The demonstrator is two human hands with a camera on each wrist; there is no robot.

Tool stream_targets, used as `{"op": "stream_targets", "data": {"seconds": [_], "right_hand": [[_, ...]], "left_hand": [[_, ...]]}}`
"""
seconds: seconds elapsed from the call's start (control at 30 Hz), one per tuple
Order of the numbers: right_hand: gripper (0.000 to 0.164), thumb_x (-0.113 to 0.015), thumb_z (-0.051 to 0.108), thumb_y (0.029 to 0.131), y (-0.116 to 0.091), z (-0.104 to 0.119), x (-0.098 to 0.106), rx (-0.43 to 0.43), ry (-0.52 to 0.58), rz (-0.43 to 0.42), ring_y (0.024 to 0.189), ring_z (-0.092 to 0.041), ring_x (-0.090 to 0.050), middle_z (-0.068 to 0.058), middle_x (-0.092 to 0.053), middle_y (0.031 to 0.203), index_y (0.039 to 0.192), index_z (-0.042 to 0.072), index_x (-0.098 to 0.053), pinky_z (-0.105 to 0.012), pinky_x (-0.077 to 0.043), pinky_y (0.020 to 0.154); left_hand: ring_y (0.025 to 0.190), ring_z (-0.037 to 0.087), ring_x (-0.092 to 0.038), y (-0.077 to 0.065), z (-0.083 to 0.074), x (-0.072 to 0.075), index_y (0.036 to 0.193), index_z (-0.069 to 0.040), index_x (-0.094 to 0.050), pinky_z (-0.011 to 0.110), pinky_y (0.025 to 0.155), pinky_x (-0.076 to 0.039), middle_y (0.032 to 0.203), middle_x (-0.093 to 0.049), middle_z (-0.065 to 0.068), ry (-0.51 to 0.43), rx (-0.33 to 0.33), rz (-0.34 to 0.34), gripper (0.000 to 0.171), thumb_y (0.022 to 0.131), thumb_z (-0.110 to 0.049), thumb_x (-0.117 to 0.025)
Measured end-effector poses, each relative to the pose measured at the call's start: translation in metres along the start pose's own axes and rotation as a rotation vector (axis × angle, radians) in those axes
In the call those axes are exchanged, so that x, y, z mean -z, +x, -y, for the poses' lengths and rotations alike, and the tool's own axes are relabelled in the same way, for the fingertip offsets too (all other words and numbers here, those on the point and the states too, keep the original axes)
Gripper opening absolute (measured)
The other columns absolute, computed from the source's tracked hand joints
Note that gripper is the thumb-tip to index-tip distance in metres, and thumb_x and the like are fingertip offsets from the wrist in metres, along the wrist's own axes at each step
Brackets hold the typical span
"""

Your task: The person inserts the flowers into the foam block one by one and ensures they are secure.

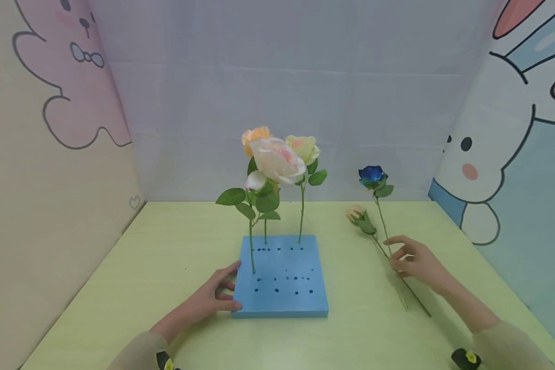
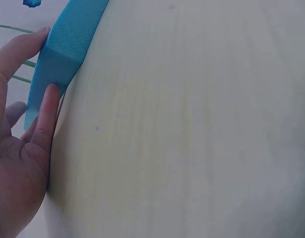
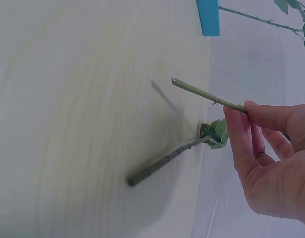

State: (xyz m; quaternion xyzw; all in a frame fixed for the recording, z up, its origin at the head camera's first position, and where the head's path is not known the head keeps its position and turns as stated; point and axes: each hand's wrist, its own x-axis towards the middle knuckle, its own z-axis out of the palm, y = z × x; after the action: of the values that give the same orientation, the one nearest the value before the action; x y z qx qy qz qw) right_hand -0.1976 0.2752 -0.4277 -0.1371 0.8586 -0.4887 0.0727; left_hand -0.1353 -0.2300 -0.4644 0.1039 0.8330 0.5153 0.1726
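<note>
My left hand [image 1: 210, 298] rests against the left edge of a blue foam board [image 1: 287, 303], its fingers and thumb spread along that side. Rows of small holes dot the top of the board. Three roses stand upright in it: a pale pink rose [image 1: 277, 160] in front, an orange rose [image 1: 255, 137] behind, and a cream-green rose [image 1: 305, 148] to the right. Over to the right, my right hand [image 1: 418, 264] pinches the stem of a blue rose [image 1: 372, 174] between thumb and fingers. The cut stem end [image 3: 197, 91] sticks out past the fingertips, above the tabletop.
A peach rose [image 1: 357, 215] lies on the pale wooden table [image 1: 176, 241], its stem [image 3: 159, 167] running beneath the right hand. A light curtain wall [image 1: 305, 92] closes off the back. Printed side panels with a bear and a rabbit [image 1: 481, 154] flank the table.
</note>
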Motion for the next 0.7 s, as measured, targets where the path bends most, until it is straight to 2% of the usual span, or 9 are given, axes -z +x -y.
{"op": "stream_targets", "data": {"seconds": [0.23,0.37,0.7], "right_hand": [[0.042,-0.065,0.006,0.093,0.005,0.022,-0.017,0.055,0.101,-0.034,0.078,-0.018,-0.072,-0.013,-0.064,0.090,0.129,-0.004,-0.046,-0.034,-0.062,0.067],[0.035,-0.066,0.008,0.093,0.010,0.033,-0.032,0.089,0.156,-0.054,0.079,-0.016,-0.073,-0.005,-0.064,0.087,0.124,-0.001,-0.050,-0.034,-0.062,0.068],[0.035,-0.069,0.005,0.091,0.028,0.071,-0.070,0.235,0.278,-0.113,0.076,-0.011,-0.073,0.007,-0.065,0.083,0.122,-0.004,-0.057,-0.032,-0.062,0.067]], "left_hand": [[0.120,0.026,-0.051,0.001,0.002,0.000,0.160,-0.022,-0.016,0.033,0.096,-0.054,0.157,-0.026,0.020,0.002,-0.003,0.001,0.099,0.084,-0.027,-0.079],[0.120,0.027,-0.051,0.002,0.004,0.001,0.160,-0.021,-0.015,0.031,0.094,-0.055,0.157,-0.025,0.021,-0.008,-0.013,0.006,0.100,0.084,-0.027,-0.080],[0.121,0.030,-0.050,0.002,0.005,0.001,0.160,-0.017,-0.014,0.023,0.091,-0.054,0.158,-0.023,0.023,-0.020,-0.043,0.023,0.100,0.084,-0.024,-0.079]]}}
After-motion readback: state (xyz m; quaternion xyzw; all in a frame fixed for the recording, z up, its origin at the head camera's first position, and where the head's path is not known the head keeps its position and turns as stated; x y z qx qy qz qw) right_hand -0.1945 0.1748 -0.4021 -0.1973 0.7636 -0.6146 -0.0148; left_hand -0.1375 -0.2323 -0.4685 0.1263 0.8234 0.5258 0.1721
